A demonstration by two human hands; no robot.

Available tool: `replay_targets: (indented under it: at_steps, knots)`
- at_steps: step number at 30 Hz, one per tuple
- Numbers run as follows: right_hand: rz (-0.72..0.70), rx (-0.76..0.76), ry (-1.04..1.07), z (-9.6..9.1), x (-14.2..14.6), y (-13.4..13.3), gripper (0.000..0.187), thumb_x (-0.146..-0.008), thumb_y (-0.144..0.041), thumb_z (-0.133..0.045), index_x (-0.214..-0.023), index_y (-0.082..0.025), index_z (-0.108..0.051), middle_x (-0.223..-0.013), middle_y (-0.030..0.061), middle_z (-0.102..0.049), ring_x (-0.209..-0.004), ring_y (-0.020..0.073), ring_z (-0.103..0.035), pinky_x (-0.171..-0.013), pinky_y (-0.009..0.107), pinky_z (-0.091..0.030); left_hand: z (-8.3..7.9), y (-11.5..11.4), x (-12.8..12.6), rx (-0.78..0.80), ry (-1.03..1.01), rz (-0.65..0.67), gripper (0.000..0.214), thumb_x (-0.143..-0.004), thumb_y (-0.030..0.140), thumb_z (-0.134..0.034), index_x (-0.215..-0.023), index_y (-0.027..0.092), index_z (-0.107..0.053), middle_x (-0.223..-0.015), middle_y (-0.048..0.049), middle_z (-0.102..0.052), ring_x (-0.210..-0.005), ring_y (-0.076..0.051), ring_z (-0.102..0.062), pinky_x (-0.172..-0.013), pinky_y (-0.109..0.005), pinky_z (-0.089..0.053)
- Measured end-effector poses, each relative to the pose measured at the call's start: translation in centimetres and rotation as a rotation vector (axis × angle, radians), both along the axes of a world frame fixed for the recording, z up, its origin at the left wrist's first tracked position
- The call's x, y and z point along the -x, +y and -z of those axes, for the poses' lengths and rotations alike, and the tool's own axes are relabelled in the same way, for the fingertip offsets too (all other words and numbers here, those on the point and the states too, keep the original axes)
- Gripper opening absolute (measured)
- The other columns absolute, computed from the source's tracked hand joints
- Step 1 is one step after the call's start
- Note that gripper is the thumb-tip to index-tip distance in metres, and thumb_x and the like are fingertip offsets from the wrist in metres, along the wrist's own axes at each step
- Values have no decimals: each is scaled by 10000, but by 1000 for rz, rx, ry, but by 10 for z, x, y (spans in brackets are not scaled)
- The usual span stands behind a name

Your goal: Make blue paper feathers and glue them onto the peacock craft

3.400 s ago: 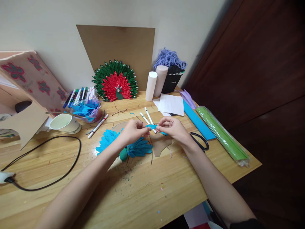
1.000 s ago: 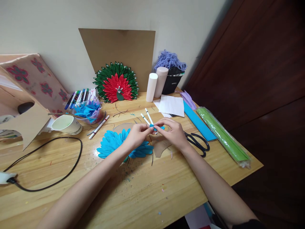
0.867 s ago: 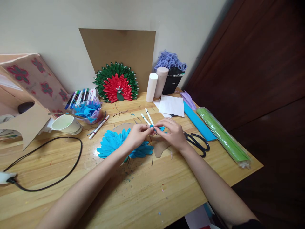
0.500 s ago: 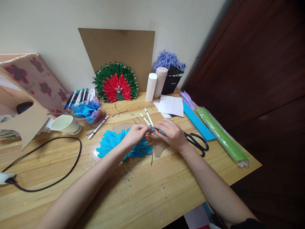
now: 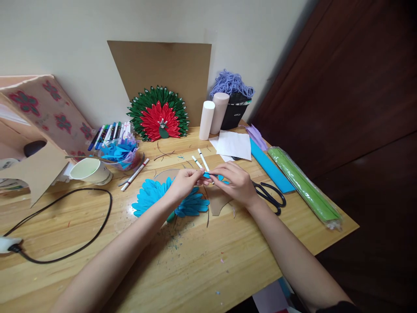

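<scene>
Between my fingertips is a small blue paper piece (image 5: pixel 206 175), mostly covered by the fingers. My left hand (image 5: pixel 186 180) pinches its left end, and my right hand (image 5: pixel 235 180) pinches the right end. Under my left forearm lies a fan of blue paper petals (image 5: pixel 150 195) with a small green shape (image 5: pixel 170 217) at its lower middle. Two white markers (image 5: pixel 203 159) lie just beyond my fingers. A brown cardboard piece (image 5: pixel 217 205) shows below my right hand. Black-handled scissors (image 5: pixel 275 196) rest to the right, their blades largely hidden.
A red and green paper peacock (image 5: pixel 159 117) leans on a cardboard sheet (image 5: pixel 169 63). At left stand a paper cup (image 5: pixel 91 171) and a bowl of blue scraps (image 5: pixel 120 153); a black cable (image 5: pixel 109 213) loops nearer. Blue paper (image 5: pixel 272 167) and a green packet (image 5: pixel 302 187) lie right.
My fingers have shifted slightly on the blue paper piece, and more blue shows between and beneath them. Both hands stay in nearly the same place.
</scene>
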State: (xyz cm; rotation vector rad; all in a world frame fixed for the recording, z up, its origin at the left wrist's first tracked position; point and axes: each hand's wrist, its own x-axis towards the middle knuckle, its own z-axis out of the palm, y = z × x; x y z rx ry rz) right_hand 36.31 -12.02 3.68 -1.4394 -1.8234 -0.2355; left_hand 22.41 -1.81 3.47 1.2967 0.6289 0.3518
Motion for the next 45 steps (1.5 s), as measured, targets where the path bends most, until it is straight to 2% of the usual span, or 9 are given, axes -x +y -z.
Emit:
replay_targets:
  at_steps: [11, 15, 22, 29, 33, 38, 39, 42, 45]
  knots:
    - [-83, 3, -64, 0, -8, 0, 175, -804, -160, -534, -945, -185, -635, -888, 76, -647, -823, 173, -575, -743, 339, -483, -5, 0, 0, -4, -4, -48, 355, -700, 449, -613, -721, 103, -693, -717, -85, -700, -621, -117, -597, -658, -225, -442]
    - [-58, 54, 147, -1, -5, 1, 152, -803, -190, -547, -903, -196, -660, -904, 70, -650, -844, 168, -593, -766, 329, -486, -3, 1, 1, -130, 16, -21, 336, -717, 435, -603, -743, 115, -703, -724, -69, -697, -620, -111, -578, -615, -205, -426]
    - [64, 389, 879, 0, -3, 4, 258, -725, -378, -632, -859, -159, -662, -770, 54, -678, -691, 161, -631, -639, 280, -511, -8, -5, 3, -460, 47, -49, 343, -775, 424, -544, -765, 122, -705, -658, -47, -666, -637, -132, -577, -577, -205, -412]
    - [64, 506, 977, 0, -5, 6, 287, -670, -411, -663, -758, -138, -662, -680, 49, -668, -633, 154, -616, -614, 276, -496, -9, -8, 5, -668, 64, -72, 374, -798, 439, -500, -699, 131, -687, -605, -25, -630, -580, -125, -544, -525, -205, -392]
    - [121, 435, 950, -1, -2, 5, 327, -661, -422, -666, -843, -151, -664, -827, 80, -691, -780, 204, -643, -735, 327, -504, -24, 19, 21, -794, 142, -277, 358, -794, 454, -505, -737, 151, -687, -653, -34, -666, -581, -139, -577, -534, -219, -410]
    - [163, 486, 827, -1, 6, 5, 340, -705, -458, -607, -846, -156, -671, -873, 90, -690, -827, 230, -638, -747, 328, -498, -56, 77, 74, -1198, 629, -897, 311, -842, 379, -438, -967, 211, -668, -898, -82, -689, -841, -236, -616, -682, -301, -424]
    - [169, 504, 802, 1, 5, 6, 343, -714, -466, -593, -842, -157, -672, -874, 90, -691, -828, 232, -637, -743, 325, -497, -60, 86, 84, -1225, 745, -957, 312, -844, 355, -433, -1015, 212, -650, -946, -94, -679, -880, -256, -608, -699, -319, -424]
    - [226, 514, 715, 8, -8, 8, 325, -759, -449, -532, -851, -169, -671, -906, 86, -689, -859, 232, -630, -749, 316, -489, -63, 103, 104, -1197, 968, -908, 341, -810, 312, -474, -1090, 167, -602, -980, -130, -652, -917, -287, -593, -708, -342, -434]
    - [439, 445, 536, 19, -37, 8, 255, -780, -334, -488, -901, -187, -658, -949, 78, -677, -843, 222, -623, -756, 335, -474, -63, 104, 103, -1219, 996, -871, 361, -810, 328, -462, -1073, 115, -589, -1001, -171, -604, -890, -293, -586, -710, -355, -439]
